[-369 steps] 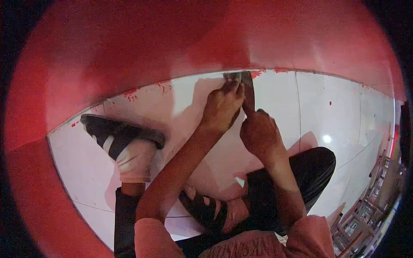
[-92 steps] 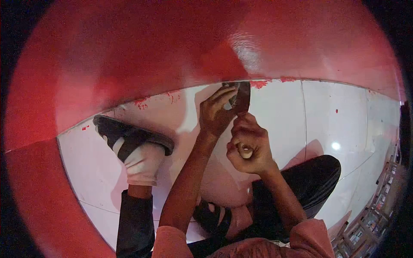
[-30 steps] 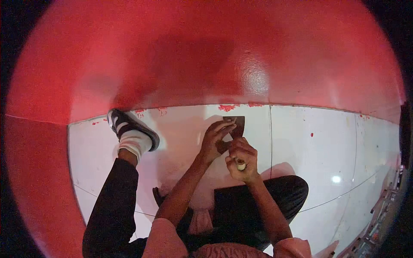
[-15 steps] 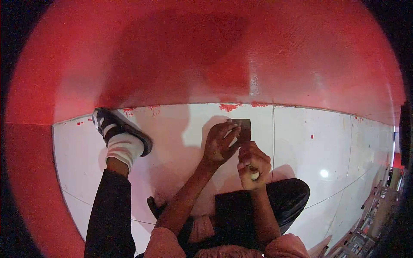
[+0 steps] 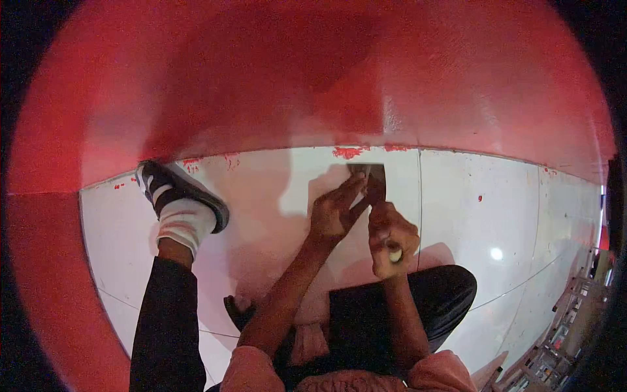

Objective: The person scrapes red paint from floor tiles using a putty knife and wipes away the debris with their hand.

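In my right hand (image 5: 394,236) is a scraper (image 5: 377,185) with a broad, dark, flat blade; the fist wraps its handle and the pale handle end shows at the bottom of the grip. My left hand (image 5: 334,214) lies at the blade's left side, fingers stretched out and fingertips on the blade face. The blade edge points toward the wall and sits just short of a red paint patch (image 5: 347,153) on the white tiled floor (image 5: 268,186). Both hands are low over the tiles.
A glossy red wall (image 5: 274,78) rises along the floor's far edge. More red specks (image 5: 232,161) dot that edge. My foot in a black and white shoe (image 5: 186,193) rests at the left, near the wall. A metal framework (image 5: 555,333) stands at the lower right.
Both hands and the scraper have moved slightly forward, bringing the blade closer to the red paint patch. The view has shifted a little too.
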The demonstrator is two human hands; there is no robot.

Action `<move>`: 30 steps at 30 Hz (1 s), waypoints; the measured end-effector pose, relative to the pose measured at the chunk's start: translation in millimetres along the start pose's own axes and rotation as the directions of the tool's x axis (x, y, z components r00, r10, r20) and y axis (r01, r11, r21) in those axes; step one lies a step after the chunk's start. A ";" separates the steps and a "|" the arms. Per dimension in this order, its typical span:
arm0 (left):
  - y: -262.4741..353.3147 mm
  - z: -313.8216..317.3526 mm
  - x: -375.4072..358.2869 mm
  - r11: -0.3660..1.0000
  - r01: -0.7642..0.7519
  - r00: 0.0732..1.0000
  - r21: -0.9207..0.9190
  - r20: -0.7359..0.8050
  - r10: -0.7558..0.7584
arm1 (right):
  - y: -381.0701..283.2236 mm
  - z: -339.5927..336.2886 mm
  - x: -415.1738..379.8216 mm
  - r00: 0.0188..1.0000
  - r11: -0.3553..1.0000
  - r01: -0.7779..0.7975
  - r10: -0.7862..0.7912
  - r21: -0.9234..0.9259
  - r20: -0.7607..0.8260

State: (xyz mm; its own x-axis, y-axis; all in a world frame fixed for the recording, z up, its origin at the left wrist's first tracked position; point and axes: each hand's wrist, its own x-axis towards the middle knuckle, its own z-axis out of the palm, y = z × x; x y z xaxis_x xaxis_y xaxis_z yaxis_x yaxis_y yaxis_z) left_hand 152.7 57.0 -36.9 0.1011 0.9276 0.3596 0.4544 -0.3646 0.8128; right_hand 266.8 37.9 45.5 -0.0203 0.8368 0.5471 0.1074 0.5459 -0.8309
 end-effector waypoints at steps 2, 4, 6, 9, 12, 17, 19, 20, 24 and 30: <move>1.0 -1.5 3.5 0.998 0.061 0.998 -0.017 -0.014 -0.061 | -0.1 8.0 2.1 0.999 0.999 -0.029 0.028 -0.038 -0.039; -0.8 1.8 5.1 0.998 0.062 0.997 -0.019 -0.036 -0.062 | -2.6 0.1 -0.4 0.999 0.999 -0.029 0.030 -0.018 0.016; 5.2 -2.0 1.9 0.997 0.077 0.997 0.009 0.006 -0.077 | -3.0 -1.1 -2.6 0.999 0.999 -0.044 0.044 0.013 0.015; 6.1 -4.8 1.4 0.992 0.126 0.992 -0.028 0.000 -0.127 | -3.0 7.2 2.5 0.999 0.999 -0.038 0.038 -0.002 -0.018; 3.0 -1.4 0.4 0.996 0.063 0.998 -0.057 -0.026 -0.065 | -11.4 2.4 4.2 0.998 0.998 -0.058 0.057 0.029 0.038; 0.7 0.3 2.0 0.988 0.140 0.990 -0.066 -0.007 -0.141 | -17.2 6.0 12.8 0.981 0.984 -0.176 0.178 -0.022 0.081; -0.5 -0.3 -0.9 0.990 0.139 0.990 -0.021 0.021 -0.138 | -18.1 4.2 9.8 0.981 0.983 -0.181 0.183 -0.030 0.068; -3.3 0.6 -3.8 0.993 0.092 0.996 -0.077 -0.010 -0.093 | -12.2 1.4 4.4 0.983 0.985 -0.174 0.174 -0.018 0.063; 2.7 -2.8 5.6 0.983 0.174 0.985 -0.065 -0.003 -0.175 | -21.0 3.6 12.2 0.970 0.977 -0.201 0.209 -0.073 0.123; 6.3 -5.3 5.2 0.971 0.227 0.974 -0.078 0.038 -0.224 | -21.9 9.4 18.7 0.978 0.982 -0.172 0.180 -0.080 0.106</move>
State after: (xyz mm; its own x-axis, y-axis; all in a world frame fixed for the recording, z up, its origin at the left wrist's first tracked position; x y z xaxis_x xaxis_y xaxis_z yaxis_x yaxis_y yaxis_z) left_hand 151.4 59.1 -27.5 0.0304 0.9881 0.1505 0.3947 -0.1502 0.9065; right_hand 254.7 42.0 72.9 -0.1056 0.9209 0.3753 0.1884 0.3890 -0.9017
